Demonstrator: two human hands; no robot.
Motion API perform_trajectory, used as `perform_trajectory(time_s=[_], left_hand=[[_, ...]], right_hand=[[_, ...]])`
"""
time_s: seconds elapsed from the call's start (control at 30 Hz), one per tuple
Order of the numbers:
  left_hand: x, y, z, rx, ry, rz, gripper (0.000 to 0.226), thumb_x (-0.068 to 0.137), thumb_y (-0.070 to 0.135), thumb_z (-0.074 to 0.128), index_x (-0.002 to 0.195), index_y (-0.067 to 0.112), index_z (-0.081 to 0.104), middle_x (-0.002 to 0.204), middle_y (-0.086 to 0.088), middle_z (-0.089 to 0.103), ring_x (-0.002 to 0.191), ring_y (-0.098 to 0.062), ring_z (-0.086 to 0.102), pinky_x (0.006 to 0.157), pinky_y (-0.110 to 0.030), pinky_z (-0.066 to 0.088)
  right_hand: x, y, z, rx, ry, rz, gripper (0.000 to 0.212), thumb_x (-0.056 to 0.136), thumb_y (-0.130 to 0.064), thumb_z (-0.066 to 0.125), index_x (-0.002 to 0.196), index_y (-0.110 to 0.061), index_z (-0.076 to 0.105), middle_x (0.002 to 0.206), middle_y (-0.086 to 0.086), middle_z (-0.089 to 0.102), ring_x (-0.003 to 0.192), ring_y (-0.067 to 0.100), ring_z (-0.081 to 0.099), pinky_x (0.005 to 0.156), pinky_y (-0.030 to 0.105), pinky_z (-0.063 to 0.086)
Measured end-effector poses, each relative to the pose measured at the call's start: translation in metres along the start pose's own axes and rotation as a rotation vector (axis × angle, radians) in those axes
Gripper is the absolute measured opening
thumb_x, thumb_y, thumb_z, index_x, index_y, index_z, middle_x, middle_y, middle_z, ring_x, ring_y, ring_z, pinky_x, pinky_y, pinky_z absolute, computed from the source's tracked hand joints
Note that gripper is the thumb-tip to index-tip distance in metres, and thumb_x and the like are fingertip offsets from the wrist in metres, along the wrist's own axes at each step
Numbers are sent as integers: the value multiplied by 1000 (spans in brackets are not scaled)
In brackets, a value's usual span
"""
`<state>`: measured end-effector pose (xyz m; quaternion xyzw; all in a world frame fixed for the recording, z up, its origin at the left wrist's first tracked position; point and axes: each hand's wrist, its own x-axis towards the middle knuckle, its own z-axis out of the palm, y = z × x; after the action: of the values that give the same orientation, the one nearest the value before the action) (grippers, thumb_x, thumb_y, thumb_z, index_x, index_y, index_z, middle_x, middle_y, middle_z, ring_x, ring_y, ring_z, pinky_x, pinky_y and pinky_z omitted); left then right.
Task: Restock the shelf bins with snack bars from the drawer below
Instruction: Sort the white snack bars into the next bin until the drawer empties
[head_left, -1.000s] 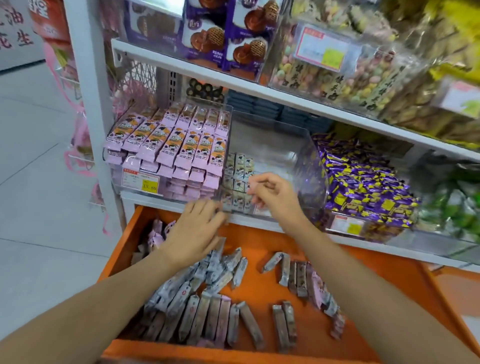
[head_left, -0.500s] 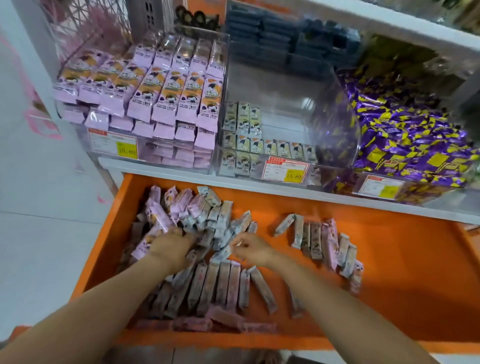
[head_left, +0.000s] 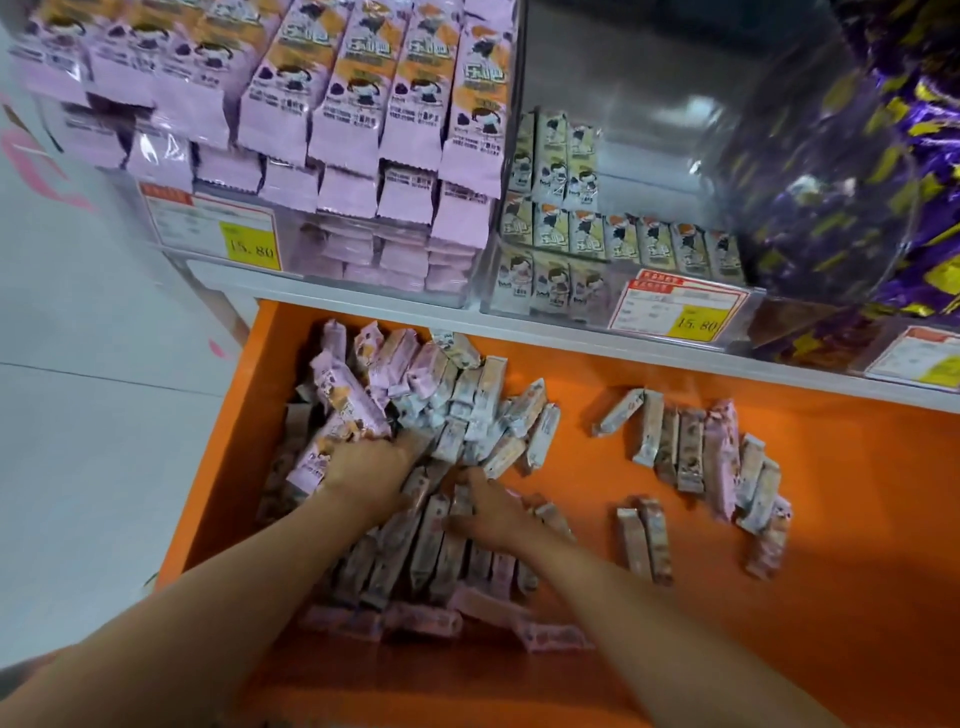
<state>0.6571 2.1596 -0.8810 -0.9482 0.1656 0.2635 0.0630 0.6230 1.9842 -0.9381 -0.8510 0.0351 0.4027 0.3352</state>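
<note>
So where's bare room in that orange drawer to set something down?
Bare floor: the drawer's right side past the small group of bars, and the strip between that group and the big pile. The left half is crowded; left hand and right hand dig there.

We see two bare arms, uncovered along all that shows. The left forearm (head_left: 208, 613) is slender and smooth, narrowing to the wrist, and ends in a bare left hand (head_left: 363, 467). The right forearm (head_left: 649, 623) looks the same, with a bare right hand (head_left: 488, 512). The fingers of both are blurred and mostly hidden from us.
</note>
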Motion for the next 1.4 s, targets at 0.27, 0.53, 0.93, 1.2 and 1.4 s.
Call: perform_trajectory(time_s=[0.27,0.53,0.93,1.2,1.4], left_hand=[[-4,10,-4,31,31,-38,32,91,13,56,122,10,50,121,-10,60,107,-26,62,79,-35,50],[-8,-2,-12,-695,-80,-76,24,96,30,56,96,6,60,79,-5,57,74,-23,56,58,-26,39],[-55,22,-42,-1549,-204,-8,90,77,56,73,149,17,35,153,-2,36,139,-23,35,117,-42,27],[-70,25,-49,-1562,-94,-26,28,92,17,66,114,18,50,96,6,54,85,-7,52,66,-18,48],[-83,30,-60,-1598,-82,-59,25,90,14,69,110,12,55,94,-2,57,79,-10,54,59,-18,52]], right_hand=[[-4,11,-6,77,3,31,39,87,-20,69,106,-21,35,95,-2,44,78,13,44,56,26,32],[-28,1,-41,353,143,30,54,89,-19,68,135,-21,39,116,2,50,87,14,56,67,22,46],[-88,-34,-76,638,258,-198,52,86,-15,74,131,-8,48,124,14,54,88,22,61,51,12,46],[-115,-46,-83,596,265,-312,50,86,-9,73,128,-15,46,112,15,55,91,21,61,72,23,56],[-125,-55,-85,693,271,-289,42,88,-3,66,123,-19,48,115,10,61,94,19,63,72,26,53]])
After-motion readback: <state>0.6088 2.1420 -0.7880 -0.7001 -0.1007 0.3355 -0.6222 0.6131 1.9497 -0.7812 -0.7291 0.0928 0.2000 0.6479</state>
